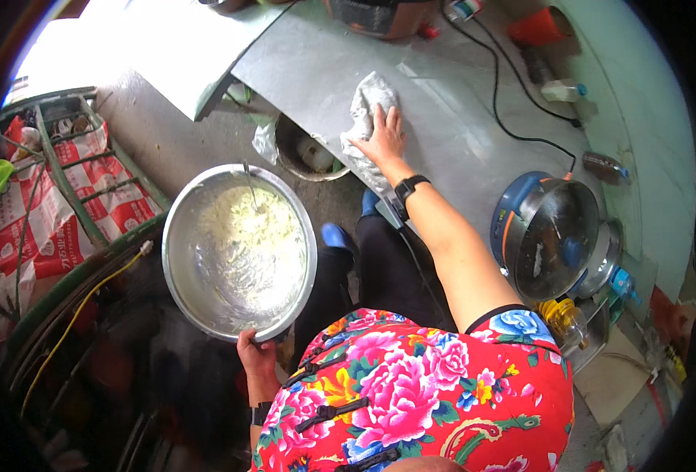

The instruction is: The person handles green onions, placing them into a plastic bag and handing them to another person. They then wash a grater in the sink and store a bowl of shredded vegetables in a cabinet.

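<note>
My left hand grips the near rim of a large metal mixing bowl, holding it off to the left above the floor. A pale, lumpy mixture coats the inside, and the handle of a metal utensil sticks up from it near the far side. My right hand lies palm down, fingers spread, on a crumpled grey-white cloth. The cloth rests on a grey tabletop along its left edge. What the palm covers is hidden.
An electric pan with a glass lid stands at the right, near an oil bottle. A black power cable crosses the table. Below the table edge sits a bucket. A green metal frame stands left.
</note>
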Demonstrator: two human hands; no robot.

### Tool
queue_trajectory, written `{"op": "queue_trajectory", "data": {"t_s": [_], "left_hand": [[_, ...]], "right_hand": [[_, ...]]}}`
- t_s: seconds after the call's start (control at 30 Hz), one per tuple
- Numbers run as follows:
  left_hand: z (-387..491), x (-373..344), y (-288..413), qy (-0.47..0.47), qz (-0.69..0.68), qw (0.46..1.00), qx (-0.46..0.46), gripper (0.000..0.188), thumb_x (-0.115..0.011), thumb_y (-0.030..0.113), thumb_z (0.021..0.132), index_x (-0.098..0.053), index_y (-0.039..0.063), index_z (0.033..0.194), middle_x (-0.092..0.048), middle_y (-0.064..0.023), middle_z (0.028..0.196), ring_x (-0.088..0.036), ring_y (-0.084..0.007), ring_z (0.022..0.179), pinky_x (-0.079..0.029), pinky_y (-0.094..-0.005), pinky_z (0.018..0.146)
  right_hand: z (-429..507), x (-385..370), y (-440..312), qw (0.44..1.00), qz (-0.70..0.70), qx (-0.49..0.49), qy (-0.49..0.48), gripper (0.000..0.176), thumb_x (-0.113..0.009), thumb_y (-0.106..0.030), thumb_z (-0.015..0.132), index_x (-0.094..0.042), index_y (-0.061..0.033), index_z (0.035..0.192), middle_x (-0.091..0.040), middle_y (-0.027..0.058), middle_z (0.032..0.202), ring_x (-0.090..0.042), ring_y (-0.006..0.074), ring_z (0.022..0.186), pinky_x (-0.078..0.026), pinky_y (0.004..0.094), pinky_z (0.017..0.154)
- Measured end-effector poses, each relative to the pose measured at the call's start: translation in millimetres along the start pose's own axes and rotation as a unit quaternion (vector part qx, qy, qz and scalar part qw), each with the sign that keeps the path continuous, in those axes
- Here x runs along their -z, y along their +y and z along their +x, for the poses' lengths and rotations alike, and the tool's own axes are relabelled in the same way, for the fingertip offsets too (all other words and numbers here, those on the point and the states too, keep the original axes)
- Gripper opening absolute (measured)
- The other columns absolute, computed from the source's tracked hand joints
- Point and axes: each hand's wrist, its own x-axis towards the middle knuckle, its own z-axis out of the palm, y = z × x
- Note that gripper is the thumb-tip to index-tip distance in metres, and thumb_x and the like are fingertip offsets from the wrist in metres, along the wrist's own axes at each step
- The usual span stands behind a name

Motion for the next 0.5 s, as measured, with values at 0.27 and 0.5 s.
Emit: {"op": "queue_trajectory", "data": {"t_s": [0.27, 0.5], "left_hand": [[31.7, -45.3, 40.5, 0.049, 0.017, 0.999, 0.010, 0.016, -0.046, 0.011, 0.072, -0.051, 0.002, 0.085, -0.058, -0.0092, 0.086, -0.054, -0.0160, 0.060, -0.035, -0.0199, 0.036], [84.4, -39.5, 96.9, 0.033, 0.089, 0.995, -0.017, 0.006, -0.047, 0.010, 0.074, -0.052, 0.007, 0.077, -0.057, -0.0025, 0.074, -0.053, -0.0117, 0.058, -0.035, -0.0196, 0.037]], "right_hand": [[17.4, 32.5, 102.5, 0.983, 0.010, 0.097, 0.158, 0.050, -0.062, -0.006, 0.061, -0.055, -0.0150, 0.109, -0.048, 0.0101, 0.116, -0.041, 0.0294, 0.109, -0.035, 0.0431, 0.089], [4.9, 11.4, 175.6, 0.942, -0.105, -0.120, 0.294, 0.040, -0.059, -0.014, 0.067, -0.055, -0.0115, 0.107, -0.049, 0.0165, 0.108, -0.042, 0.0364, 0.105, -0.035, 0.0466, 0.088]]}}
